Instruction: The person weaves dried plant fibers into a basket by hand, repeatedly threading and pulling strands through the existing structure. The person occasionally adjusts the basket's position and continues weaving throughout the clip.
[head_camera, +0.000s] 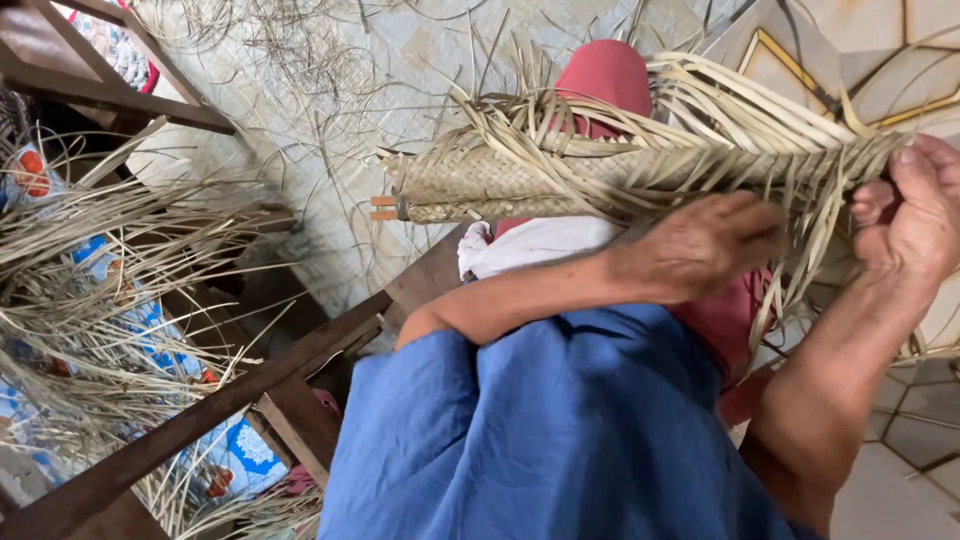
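Weaving is under way on a flat plaited palm-leaf piece (520, 180), held out across the person's lap above the red-clad knees (605, 75) and just beyond the blue sleeve (560, 430). Its finished end, tightly plaited, points left and ends at two short wooden sticks (384, 207); the right half is loose, with many unworked strips (760, 120) fanning out and hanging down.

Left hand (705, 245) lies against the underside of the piece near its middle, fingers curled in; it seems to steady the work, though whether the fingers actually close on a strip is hidden, so I cannot tell. Right hand (910, 215) is at the far right end, thumb and fingers pinched shut on the loose strips there.

Judging by this, the step in hand is plaiting the open end: one strip is being picked out and drawn across. The next move would call for keeping the woven part taut with the supporting hand while the pinched strip is folded over and under its neighbours without splitting it.

A white cloth (530, 245) rests on the lap, and bundles of dry leaf strips (90, 300) lie over a wooden frame (200, 420) at the left
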